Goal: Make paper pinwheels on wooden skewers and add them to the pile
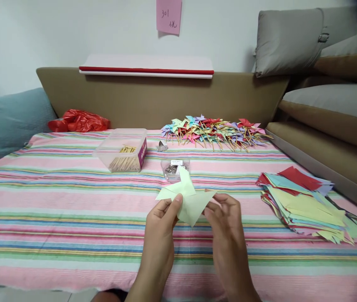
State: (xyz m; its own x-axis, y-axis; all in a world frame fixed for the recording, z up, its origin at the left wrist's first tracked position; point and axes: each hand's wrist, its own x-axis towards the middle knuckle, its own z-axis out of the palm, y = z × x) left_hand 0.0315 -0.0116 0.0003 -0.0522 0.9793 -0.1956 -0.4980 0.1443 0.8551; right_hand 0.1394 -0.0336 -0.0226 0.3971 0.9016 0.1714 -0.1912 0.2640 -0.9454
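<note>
Both my hands hold a pale green paper pinwheel (187, 197) above the striped cloth (55, 209). My left hand (162, 220) pinches its lower left flap between thumb and fingers. On the piece's right point my right hand (225, 218) is closed. The paper is folded into pointed blades, one sticking up. Just behind it stands a small clear box of metal pins (172, 169).
A clear plastic tub of wooden sticks (122, 151) sits at the back left. A heap of finished coloured pinwheels (213, 131) lies at the back. A stack of cut coloured paper (307, 203) lies on the right, a red plastic bag (79, 121) far left. Sofa cushions (288, 40) rise behind.
</note>
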